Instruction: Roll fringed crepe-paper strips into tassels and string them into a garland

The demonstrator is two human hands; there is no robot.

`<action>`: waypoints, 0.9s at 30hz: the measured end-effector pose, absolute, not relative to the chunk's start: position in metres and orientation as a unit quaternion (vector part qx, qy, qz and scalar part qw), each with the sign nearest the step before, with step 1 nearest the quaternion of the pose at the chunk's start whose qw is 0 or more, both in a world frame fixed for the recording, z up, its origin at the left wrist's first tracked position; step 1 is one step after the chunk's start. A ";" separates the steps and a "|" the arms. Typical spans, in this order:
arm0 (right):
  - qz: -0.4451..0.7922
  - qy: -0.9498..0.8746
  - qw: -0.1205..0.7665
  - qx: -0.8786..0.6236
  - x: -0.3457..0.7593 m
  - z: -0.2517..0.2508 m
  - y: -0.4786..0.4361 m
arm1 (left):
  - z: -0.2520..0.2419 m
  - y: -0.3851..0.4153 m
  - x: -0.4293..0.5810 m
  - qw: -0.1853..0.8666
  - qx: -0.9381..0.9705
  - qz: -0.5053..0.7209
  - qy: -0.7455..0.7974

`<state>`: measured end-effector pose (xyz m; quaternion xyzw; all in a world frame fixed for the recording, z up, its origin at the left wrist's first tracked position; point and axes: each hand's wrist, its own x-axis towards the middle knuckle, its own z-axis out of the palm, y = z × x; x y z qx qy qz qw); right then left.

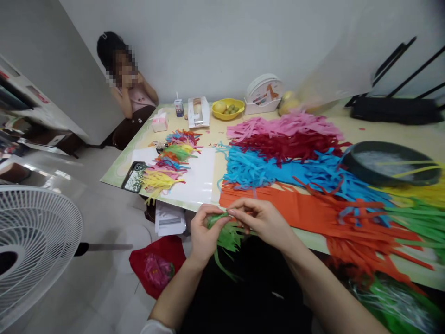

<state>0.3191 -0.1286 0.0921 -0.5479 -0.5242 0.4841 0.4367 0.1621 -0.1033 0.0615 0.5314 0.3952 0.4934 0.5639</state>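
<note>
My left hand (205, 232) is closed on a bunch of green fringed paper strips (229, 236), which hang down over my dark clothing. The fingertips of my right hand (255, 215) pinch the upper end of the same strips, close beside the left fingers. Just beyond my hands lies orange fringed paper (295, 206), with blue fringed paper (250, 164) behind it. Dark red (278, 144) and pink fringed paper (288, 124) follow toward the wall. Small multicoloured tassels (170, 160) lie in a row on a white sheet (198, 178) to the left.
A phone (135, 176) rests at the table's left edge. A yellow fruit bowl (227, 110) and a dark bowl (389, 162) stand on the table. A fan (38, 250) and a red bag (156, 266) are at left. Another person (128, 88) sits at the far left corner.
</note>
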 end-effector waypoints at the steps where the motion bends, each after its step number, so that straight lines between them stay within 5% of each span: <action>1: 0.466 -0.540 0.432 -0.553 0.318 0.092 -0.129 | 0.060 -0.103 0.160 0.596 0.516 0.476 0.390; 6: 0.402 -0.601 0.411 -0.556 0.304 0.086 -0.124 | 0.044 -0.093 0.147 0.731 0.407 0.406 0.367; 18: 0.432 -0.546 0.463 -0.548 0.266 0.075 -0.109 | 0.013 -0.098 0.131 0.762 0.303 0.448 0.355; 25: 0.487 -0.496 0.494 -0.523 0.271 0.041 -0.129 | 0.046 -0.017 0.033 0.455 0.501 0.486 0.553; 27: 0.502 -0.484 0.491 -0.522 0.274 0.031 -0.137 | 0.054 0.015 0.021 0.224 0.609 0.495 0.578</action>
